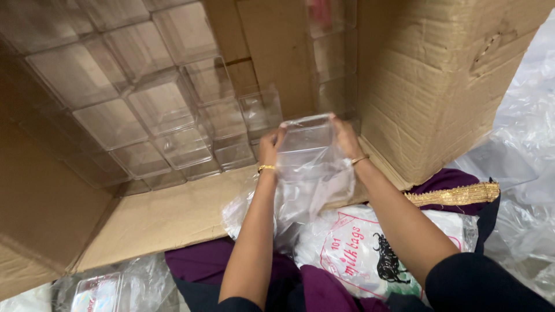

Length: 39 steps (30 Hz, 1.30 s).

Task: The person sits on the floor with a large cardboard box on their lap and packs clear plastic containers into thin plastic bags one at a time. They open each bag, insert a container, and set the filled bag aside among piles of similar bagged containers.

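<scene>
Both hands, left (pixel 270 149) and right (pixel 346 137), clamped on a clear plastic box (pixel 305 138) in a thin bag (pixel 312 179), before a carton (pixel 173 219) of stacked boxes (pixel 162 104)

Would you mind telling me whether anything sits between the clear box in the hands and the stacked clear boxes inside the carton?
Nothing visible does. The left hand and right hand hold the clear box just in front of the stacked clear boxes; a thin plastic bag hangs under it, over the carton flap.

Large open cardboard carton (pixel 439 81) filling twelve o'clock, stacked clear plastic boxes (pixel 144 110) inside at ten o'clock, its flap (pixel 167 216) lying flat toward seven, crumpled clear plastic sheeting (pixel 526 144) at three o'clock, purple cloth with gold trim (pixel 457 193) at four, soft indoor light
</scene>
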Each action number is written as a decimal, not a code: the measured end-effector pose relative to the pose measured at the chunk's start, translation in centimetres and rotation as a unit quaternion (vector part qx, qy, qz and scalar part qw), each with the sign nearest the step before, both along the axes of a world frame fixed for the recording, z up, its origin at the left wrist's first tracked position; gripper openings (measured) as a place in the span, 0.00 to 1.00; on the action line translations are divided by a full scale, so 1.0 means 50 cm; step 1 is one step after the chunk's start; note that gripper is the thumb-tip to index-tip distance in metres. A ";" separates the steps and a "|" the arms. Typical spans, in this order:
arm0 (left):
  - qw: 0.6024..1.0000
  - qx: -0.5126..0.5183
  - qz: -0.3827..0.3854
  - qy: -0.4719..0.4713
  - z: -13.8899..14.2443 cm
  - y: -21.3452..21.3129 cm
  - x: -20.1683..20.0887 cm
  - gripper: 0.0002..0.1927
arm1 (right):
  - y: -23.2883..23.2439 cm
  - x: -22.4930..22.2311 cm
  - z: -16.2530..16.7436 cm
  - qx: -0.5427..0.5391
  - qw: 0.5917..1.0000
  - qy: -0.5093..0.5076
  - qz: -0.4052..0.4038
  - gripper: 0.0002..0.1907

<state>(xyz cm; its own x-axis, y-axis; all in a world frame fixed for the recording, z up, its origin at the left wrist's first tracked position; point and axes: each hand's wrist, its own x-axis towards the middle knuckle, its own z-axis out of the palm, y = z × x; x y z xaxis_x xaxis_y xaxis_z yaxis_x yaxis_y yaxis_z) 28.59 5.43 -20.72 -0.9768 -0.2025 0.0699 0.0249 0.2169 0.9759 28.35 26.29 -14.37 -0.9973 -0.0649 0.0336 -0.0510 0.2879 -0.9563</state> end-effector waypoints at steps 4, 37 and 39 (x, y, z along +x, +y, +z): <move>0.999 -0.030 -0.008 -0.024 0.034 -0.014 0.008 0.32 | -0.009 0.068 0.007 -0.380 0.855 -0.308 0.174 0.37; 0.936 0.334 -0.107 0.011 0.138 -0.078 0.048 0.36 | -0.097 0.045 0.132 0.042 0.977 -0.026 0.205 0.15; 0.939 0.313 -0.140 0.011 0.135 -0.089 0.050 0.29 | -0.094 0.038 0.116 0.058 0.987 -0.022 0.146 0.08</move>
<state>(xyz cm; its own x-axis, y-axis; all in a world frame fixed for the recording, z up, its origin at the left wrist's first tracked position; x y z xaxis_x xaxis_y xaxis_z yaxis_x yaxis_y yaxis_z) 31.12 0.95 -13.94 -0.9975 0.0545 0.0448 0.0180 -0.4173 0.9086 30.26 21.59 -8.57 -0.9358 -0.3510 -0.0336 -0.1077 0.3753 -0.9206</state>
